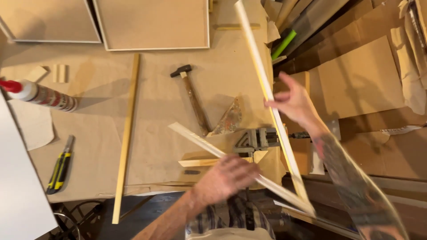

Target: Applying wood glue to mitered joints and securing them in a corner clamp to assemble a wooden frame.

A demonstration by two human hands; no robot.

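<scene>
Your left hand (pixel 229 177) gripping one frame strip (pixel 200 141), your right hand (pixel 293 103) pinching the other strip (pixel 255 53), strips meeting in a corner near you, hammer (pixel 192 97) beyond your left hand on the desk (pixel 98 89)

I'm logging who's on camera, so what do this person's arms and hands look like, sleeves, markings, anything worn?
Both forearms are bare, with no sleeves or gloves in view. The right forearm carries dark tattoos running up from the right hand. The left hand and its forearm show no clear markings; that arm is motion-blurred.

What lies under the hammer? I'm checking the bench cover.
The hammer lies on brown paper covering the bench; the bench top itself is hidden beneath it.
</scene>
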